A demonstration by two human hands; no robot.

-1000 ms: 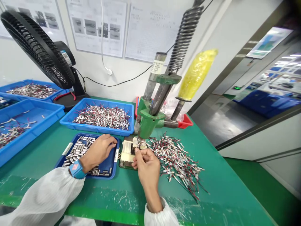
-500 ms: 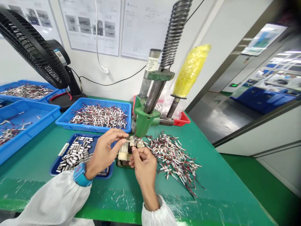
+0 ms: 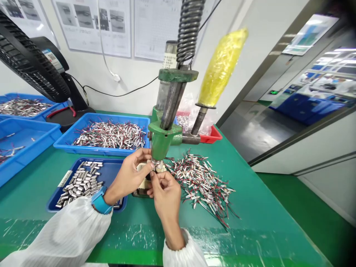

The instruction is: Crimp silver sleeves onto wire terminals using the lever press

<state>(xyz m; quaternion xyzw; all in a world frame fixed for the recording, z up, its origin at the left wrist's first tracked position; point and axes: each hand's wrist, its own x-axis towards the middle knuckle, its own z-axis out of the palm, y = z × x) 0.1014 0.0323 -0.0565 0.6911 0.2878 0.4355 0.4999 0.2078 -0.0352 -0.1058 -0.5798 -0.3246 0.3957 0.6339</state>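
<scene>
At the green hand press, both of my hands meet under the ram, beside its pale fixture. My left hand reaches in from the left, fingers bent and thumb tip close to the ram's lower end. Just in front of the fixture, my right hand has thumb and forefinger pinched together. What either hand grips is too small and covered to make out. Right of the press lies a loose pile of small silvery motors with red and dark wires. A dark blue tray of small metal cylinders sits by my left wrist.
A blue bin of wired parts stands behind the tray, with more blue bins at the left. A black fan rises there. The press lever, wrapped in yellow, sticks up before a red bin.
My left hand has moved in closer to the ram, and its fingertips now reach the ram's lower end. My right hand keeps its pinch at the fixture. The whole view has shifted slightly.
</scene>
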